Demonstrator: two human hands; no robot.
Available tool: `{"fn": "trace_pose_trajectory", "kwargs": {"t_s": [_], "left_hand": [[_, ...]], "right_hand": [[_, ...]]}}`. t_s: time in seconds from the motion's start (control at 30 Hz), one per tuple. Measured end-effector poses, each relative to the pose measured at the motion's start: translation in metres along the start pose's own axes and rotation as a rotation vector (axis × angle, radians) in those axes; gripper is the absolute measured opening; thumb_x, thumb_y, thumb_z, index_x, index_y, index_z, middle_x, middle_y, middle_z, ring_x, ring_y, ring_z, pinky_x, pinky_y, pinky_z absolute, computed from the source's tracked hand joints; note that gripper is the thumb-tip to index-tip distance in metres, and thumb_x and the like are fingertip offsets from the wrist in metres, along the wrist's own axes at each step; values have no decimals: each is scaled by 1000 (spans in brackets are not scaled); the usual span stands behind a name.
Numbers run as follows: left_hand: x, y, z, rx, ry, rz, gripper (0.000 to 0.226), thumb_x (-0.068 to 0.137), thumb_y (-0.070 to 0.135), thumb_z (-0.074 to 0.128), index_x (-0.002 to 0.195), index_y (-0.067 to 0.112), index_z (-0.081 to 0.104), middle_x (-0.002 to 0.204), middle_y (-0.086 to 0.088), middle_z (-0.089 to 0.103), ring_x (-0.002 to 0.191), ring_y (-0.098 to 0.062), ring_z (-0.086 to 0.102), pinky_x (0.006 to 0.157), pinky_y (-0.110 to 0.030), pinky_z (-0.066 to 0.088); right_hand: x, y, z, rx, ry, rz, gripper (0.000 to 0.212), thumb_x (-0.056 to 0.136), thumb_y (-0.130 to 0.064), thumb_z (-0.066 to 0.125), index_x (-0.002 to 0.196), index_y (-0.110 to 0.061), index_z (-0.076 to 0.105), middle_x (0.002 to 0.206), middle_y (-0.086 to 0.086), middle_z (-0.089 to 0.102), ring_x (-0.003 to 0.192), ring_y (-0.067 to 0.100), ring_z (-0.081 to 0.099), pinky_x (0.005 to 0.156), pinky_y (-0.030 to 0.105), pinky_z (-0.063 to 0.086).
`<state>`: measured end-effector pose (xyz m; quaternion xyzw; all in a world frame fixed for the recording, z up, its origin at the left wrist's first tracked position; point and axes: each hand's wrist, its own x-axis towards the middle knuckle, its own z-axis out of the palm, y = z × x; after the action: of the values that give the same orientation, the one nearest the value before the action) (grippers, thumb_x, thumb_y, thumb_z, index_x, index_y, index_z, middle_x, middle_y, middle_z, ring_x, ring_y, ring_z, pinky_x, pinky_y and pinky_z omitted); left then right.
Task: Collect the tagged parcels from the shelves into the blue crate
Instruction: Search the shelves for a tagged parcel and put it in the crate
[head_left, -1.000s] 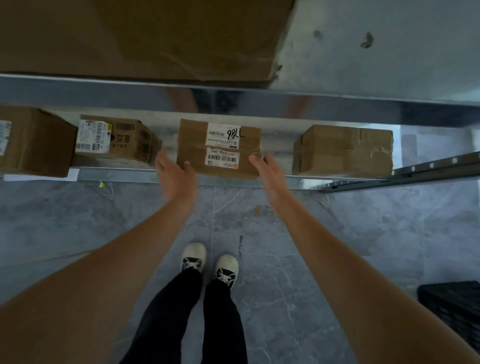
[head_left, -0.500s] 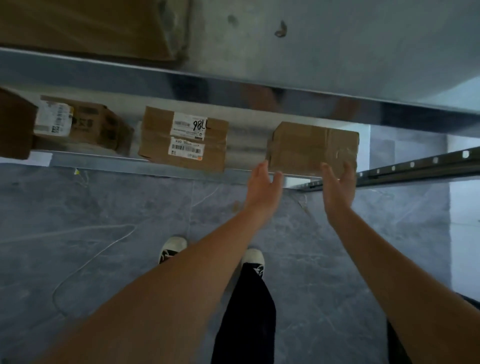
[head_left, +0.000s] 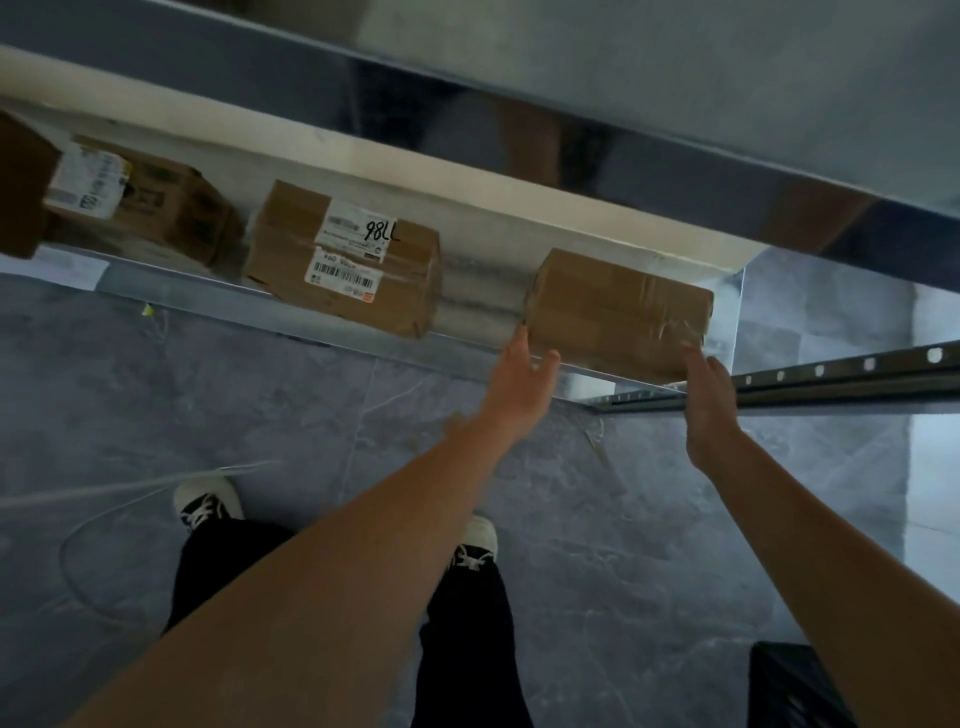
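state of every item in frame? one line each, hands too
left hand: open, fingers at plain box's left end
right hand: open, at its right end
plain box: on shelf, taped shut
labelled box: on shelf, untouched
dark crate: on floor, contents hidden

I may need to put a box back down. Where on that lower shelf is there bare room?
The one bare stretch of the shelf lies between the labelled box and the plain box. The left hand and right hand flank the plain box at the shelf's right end. Left of the labelled box, another box stands close: crowded.
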<state>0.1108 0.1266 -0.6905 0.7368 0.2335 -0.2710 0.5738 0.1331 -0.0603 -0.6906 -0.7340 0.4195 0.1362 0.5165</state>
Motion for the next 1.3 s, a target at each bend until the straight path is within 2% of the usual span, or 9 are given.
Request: {"fn": "trace_pose_trajectory", "kwargs": {"t_s": [0.33,0.47,0.6,0.7,0.8,0.9,1.1,1.2,1.3], "left_hand": [[18,17,-1,-172,15,2,50,101,26,42,148,9,31,148,-7,41,134,-21,39,97,-23,29],[13,20,2,-232,21,16,42,101,22,42,142,12,41,124,3,51,112,-10,46,89,-20,31],[18,22,1,-268,118,44,32,92,26,42,107,5,61,99,-7,61,88,-19,52,77,-31,37],[24,21,-1,-377,147,42,20,91,25,39,82,11,51,83,-9,49,76,-18,43,71,-34,34],[23,25,-7,-523,144,21,22,84,35,37,90,19,51,89,-5,50,81,-17,43,72,-38,38],[19,27,-14,-565,219,3,30,100,25,35,92,18,64,102,-5,67,91,-22,60,84,-36,48],[13,28,-24,-545,258,70,40,100,15,31,113,7,68,102,7,67,87,8,58,70,-1,45],[7,39,-24,-545,152,68,37,102,23,31,105,19,67,102,6,69,100,-10,63,89,-25,51],[6,45,-21,-545,116,33,32,102,30,35,99,23,66,103,1,69,100,-17,64,89,-35,53]], "right_hand": [[15,8,4,178,13,61,52,85,-45,61,131,-20,55,131,-3,56,121,16,50,109,37,37],[18,13,2,217,-3,63,31,89,-39,57,116,-24,54,116,-4,51,111,12,47,103,32,36],[19,9,-1,241,31,48,33,92,-37,56,122,-23,57,119,-5,56,111,11,51,100,29,41],[18,1,-10,239,79,12,24,91,-40,56,111,-26,59,111,-6,59,101,12,54,84,23,45],[18,-9,-19,269,66,0,37,89,-47,57,116,-23,62,117,-3,64,110,16,59,85,26,47],[19,-15,-29,316,11,-16,43,90,-52,54,118,-21,63,120,-2,65,113,19,60,91,31,50],[9,-17,-43,239,-126,-56,54,92,-61,44,121,-18,62,120,9,69,110,22,63,94,37,45],[6,-16,-46,245,-97,-47,45,96,-54,44,116,-18,61,119,7,67,112,21,62,100,37,45],[1,-16,-44,240,-77,-46,43,97,-51,44,118,-17,61,121,7,66,110,21,62,98,35,46]]}}
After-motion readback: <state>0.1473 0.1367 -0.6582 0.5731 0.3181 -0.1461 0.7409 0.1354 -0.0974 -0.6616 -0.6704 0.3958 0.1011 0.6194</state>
